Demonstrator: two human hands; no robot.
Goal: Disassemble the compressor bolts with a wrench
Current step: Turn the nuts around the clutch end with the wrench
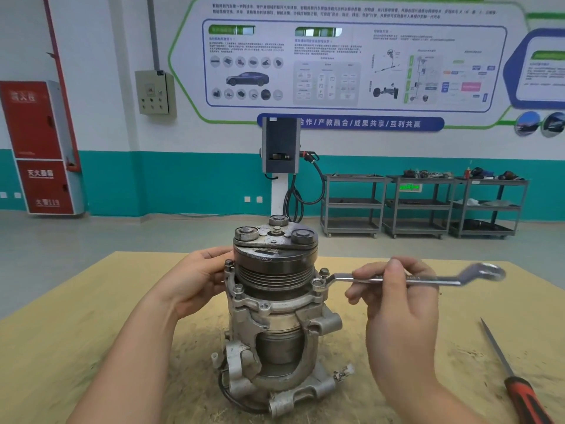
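A grimy metal compressor (275, 316) stands upright on the wooden table (76, 325), pulley end on top. Several bolts ring its flange; one (238, 289) is at the front left, another (324, 273) at the right. A silver ring wrench (406, 279) lies level, its left ring seated on a flange bolt at the right (318, 283). My right hand (397, 304) grips the wrench shaft near its middle. My left hand (195, 280) holds the compressor's left side at the pulley, fingers curved round it.
A red-handled screwdriver (516, 381) lies on the table at the right. Beyond the table is open floor, a charging post (279, 148) and three grey shelf carts (422, 206) against the teal wall. A red fire cabinet (39, 148) stands at the left.
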